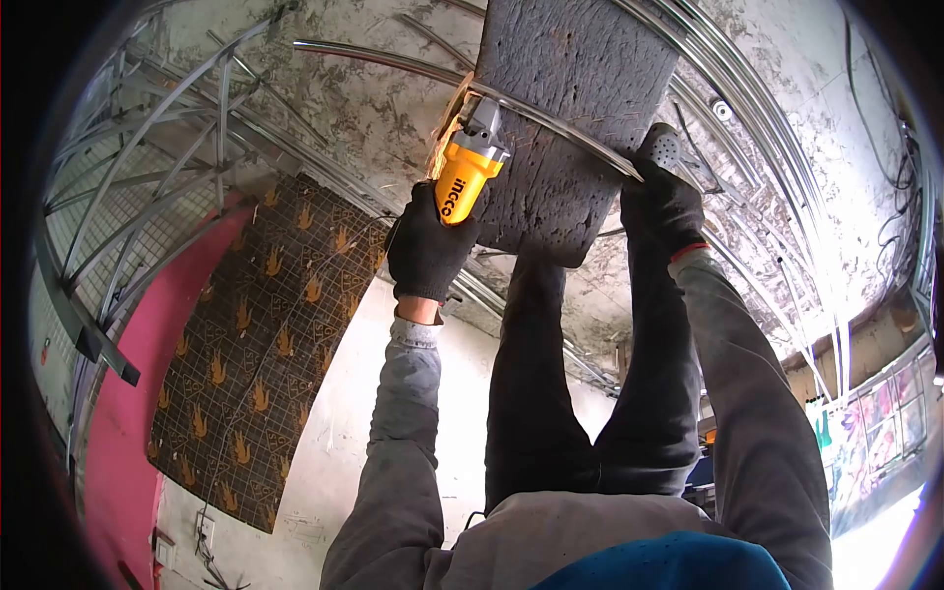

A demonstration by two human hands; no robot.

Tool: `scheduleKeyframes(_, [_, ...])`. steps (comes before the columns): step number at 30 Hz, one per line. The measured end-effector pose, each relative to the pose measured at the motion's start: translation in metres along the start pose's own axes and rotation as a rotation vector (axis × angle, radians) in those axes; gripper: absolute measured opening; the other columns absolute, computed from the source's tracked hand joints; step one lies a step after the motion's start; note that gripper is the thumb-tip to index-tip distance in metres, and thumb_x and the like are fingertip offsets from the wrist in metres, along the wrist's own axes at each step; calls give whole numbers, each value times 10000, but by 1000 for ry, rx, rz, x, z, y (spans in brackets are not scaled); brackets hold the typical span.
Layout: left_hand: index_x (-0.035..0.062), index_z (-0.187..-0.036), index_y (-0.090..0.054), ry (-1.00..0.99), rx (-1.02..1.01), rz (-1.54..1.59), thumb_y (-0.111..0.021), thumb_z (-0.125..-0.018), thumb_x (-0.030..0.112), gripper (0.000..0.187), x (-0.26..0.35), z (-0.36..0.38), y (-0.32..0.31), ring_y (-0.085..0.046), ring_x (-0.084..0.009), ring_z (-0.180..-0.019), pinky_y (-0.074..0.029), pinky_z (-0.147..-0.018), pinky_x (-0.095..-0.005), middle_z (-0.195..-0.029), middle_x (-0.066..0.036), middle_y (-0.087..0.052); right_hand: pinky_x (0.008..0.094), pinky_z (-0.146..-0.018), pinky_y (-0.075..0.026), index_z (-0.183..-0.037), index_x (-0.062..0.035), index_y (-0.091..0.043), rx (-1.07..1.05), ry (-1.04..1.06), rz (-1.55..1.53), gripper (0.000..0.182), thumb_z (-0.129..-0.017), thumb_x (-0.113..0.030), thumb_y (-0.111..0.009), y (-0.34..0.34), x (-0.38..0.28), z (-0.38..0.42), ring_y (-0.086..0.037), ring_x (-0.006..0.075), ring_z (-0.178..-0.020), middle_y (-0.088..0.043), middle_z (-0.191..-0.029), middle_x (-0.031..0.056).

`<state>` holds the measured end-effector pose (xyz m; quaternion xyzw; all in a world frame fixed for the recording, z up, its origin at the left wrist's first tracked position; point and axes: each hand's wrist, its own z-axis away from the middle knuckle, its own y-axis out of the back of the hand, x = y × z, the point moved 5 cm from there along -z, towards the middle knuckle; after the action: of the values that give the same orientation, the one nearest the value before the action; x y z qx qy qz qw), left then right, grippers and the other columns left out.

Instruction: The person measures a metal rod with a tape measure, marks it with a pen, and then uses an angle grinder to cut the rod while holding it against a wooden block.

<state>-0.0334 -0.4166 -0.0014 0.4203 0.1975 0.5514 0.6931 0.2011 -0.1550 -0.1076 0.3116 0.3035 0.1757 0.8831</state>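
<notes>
My left hand (430, 241), in a black glove, is wrapped round the yellow body of an angle grinder (464, 185). The grinder's disc side meets a thin shiny metal rod (551, 122), and orange streaks like sparks show along its left edge. That rod crosses over a dark, pitted board (560, 59) and runs out to the upper left. At the rod's right end, my right hand (669, 202), also gloved in black, is closed on it. A grey shoe with holes (665, 147) shows just beyond the right hand.
Long metal rods (777, 128) lie in a curved bundle at the right. A metal frame (133, 177) stands at the left, near a pink panel (128, 413) and a dark patterned sheet (261, 344). Cables lie at the upper right. The floor is mottled and stained.
</notes>
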Motion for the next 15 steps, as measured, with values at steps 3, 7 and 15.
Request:
scheduleKeyframes(3, [66,-1131,-581,-5,-22,-21,-812,-776,317,492,0,0,1,-737,-413,-848,-586,-709,-510,-955,-201,-732,516,-819,-590,-1344,-283,-674,-29,-23,-1,403,-963,-411,-713,3,-4,0,-741,407,-979,-772,-1062,136])
scheduleKeyframes(7, [67,-1126,-581,-13,-17,-10,-807,-785,315,478,2,0,3,-735,-416,-840,-586,-706,-513,-947,-202,-731,515,-819,-590,-1340,-283,-676,-59,-38,4,389,-971,-403,-705,8,-8,0,-740,409,-982,-772,-1058,137])
scheduleKeyframes(15, [77,-1126,-590,-40,20,30,-807,-799,312,457,17,-9,9,-740,-411,-817,-585,-699,-518,-931,-182,-743,501,-809,-596,-1338,-298,-688,14,24,-8,403,-957,-425,-719,0,-2,1,-743,392,-977,-773,-1059,126])
